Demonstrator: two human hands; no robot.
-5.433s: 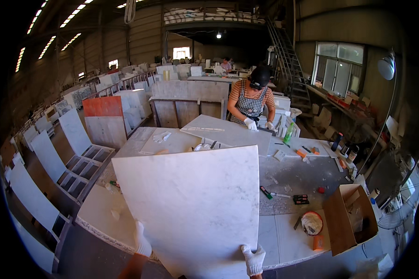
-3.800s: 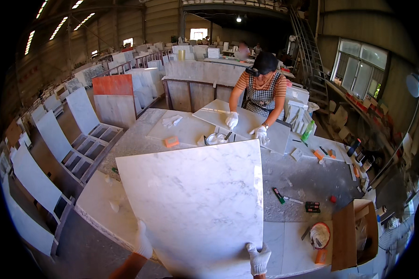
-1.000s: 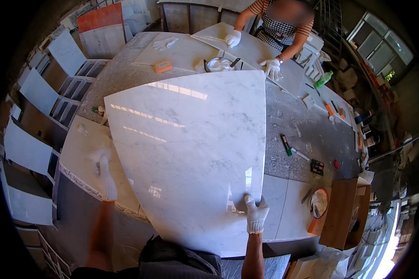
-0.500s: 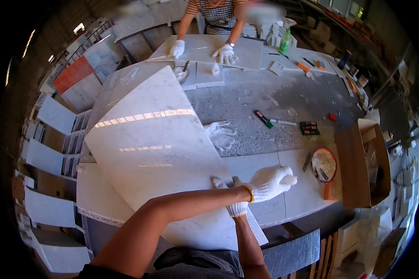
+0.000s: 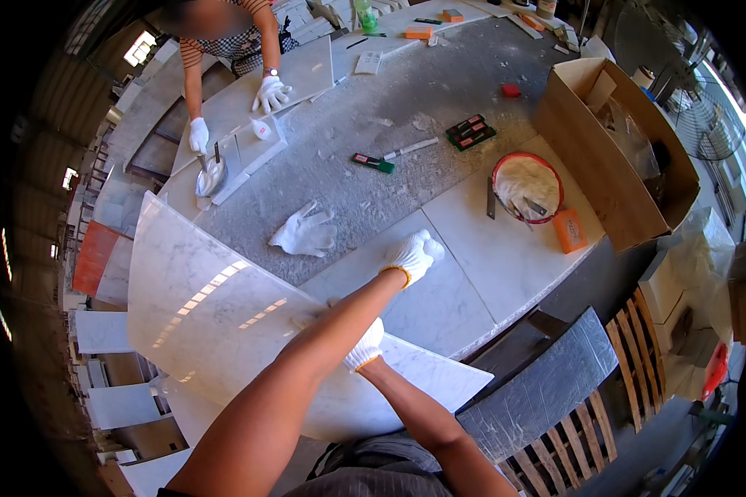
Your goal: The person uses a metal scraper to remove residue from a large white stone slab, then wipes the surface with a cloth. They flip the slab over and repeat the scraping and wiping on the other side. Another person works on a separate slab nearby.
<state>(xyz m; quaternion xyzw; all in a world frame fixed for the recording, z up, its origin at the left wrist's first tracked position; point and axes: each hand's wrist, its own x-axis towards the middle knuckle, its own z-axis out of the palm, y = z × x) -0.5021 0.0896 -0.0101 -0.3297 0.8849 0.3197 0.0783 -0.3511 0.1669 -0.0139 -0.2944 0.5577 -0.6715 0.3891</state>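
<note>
A large white marble slab (image 5: 199, 290) lies tilted in front of me, light stripes reflecting off its face. My right hand (image 5: 366, 344), in a white knit glove, grips its edge; my left forearm covers part of those fingers. Crossing over that arm, my left hand (image 5: 413, 255) is gloved too and hovers above the pale stone tiles (image 5: 398, 286). Its fingers are curled closed, and whatever may be inside them is hidden. An unworn white glove (image 5: 305, 230) lies on the dusty grey tabletop (image 5: 356, 199) beyond the slab.
Opposite, a co-worker's gloved hand (image 5: 271, 95) rests on another slab (image 5: 307, 70); the other (image 5: 199, 135) is beside a metal bowl (image 5: 211, 176). To the right are a red-rimmed bowl of white paste (image 5: 528, 182), an orange box (image 5: 569, 230) and a cardboard carton (image 5: 646, 199).
My view has swung to the right. My left hand stays stretched across my right arm. One co-worker hand has moved from the far slab to beside the metal bowl.
</note>
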